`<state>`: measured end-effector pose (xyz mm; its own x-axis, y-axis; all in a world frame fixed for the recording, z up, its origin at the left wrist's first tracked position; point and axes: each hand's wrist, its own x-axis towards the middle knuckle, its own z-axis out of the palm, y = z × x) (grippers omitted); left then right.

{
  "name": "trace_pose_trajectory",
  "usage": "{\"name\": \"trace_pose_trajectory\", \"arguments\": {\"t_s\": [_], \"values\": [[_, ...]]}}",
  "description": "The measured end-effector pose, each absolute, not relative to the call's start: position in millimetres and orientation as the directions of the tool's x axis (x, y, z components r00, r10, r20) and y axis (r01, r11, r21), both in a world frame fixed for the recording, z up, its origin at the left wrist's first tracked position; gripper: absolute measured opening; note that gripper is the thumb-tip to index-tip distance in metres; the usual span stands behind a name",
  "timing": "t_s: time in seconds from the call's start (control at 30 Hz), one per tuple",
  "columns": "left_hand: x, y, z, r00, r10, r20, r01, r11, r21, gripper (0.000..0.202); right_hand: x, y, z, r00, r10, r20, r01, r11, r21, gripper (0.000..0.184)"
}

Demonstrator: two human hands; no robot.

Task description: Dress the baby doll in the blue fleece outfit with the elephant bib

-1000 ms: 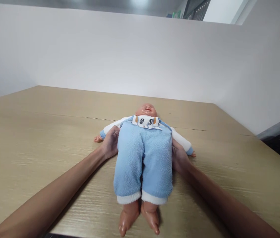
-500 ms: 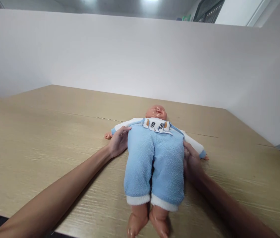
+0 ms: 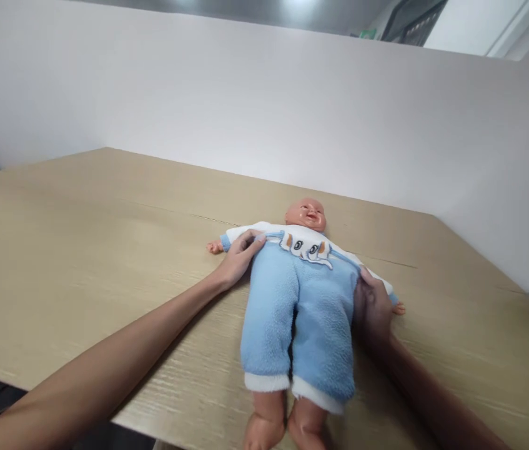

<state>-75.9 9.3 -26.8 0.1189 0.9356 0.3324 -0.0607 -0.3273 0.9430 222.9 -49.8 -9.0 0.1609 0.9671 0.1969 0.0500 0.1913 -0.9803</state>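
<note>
Holds the overalls [image 3: 271,300] by both upper corners, right of mid-frame. With the left hand [image 3: 242,256], pinches the corner at the outer end of the left strap [image 3: 273,235], thumb and fingers together on the cloth. With the right hand [image 3: 377,306], looks clamped on the opposite corner by the right strap [image 3: 345,258], thumb on top and fingers curled; cannot make out every fingertip there.

Has moved both thumbs up since a second ago: then along the sides just below the straps, now right at the strap ends. Shows more of the chest as well. Probably means a surer hold on the top edge of the overalls rather than mere steadying at the sides.

Between the hands, shows a bib [image 3: 308,247] with stitched eyes, over a white top [image 3: 264,226]. Underneath, has the doll [image 3: 305,214] laid on its back on the worktop [image 3: 105,281], head above centre, arms spread, feet cut by the bottom edge. Farther out, reaches a pale wall [image 3: 245,112] across the upper frame.
</note>
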Motion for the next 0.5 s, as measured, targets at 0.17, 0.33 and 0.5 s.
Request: {"name": "trace_pose_trajectory", "arguments": {"t_s": [0.17,0.33,0.5], "values": [[-73.3,7.7,-25.2,0.038,0.863,0.504,0.247,-0.497,0.832,0.032,240.2,-33.0,4.8,0.178,0.948,0.264,0.295,0.205,-0.933,0.023],[-71.7,2.3,-19.8,0.049,0.766,0.640,0.367,-0.610,0.702,0.022,207.8,2.4,52.6,0.168,0.910,0.380,0.429,0.279,-0.859,0.028],[-70.3,0.6,-22.5,0.068,0.687,0.723,0.383,-0.687,0.617,0.015,142.3,52.8,98.3,-0.423,0.858,0.291,0.639,0.510,-0.575,0.025]]}}
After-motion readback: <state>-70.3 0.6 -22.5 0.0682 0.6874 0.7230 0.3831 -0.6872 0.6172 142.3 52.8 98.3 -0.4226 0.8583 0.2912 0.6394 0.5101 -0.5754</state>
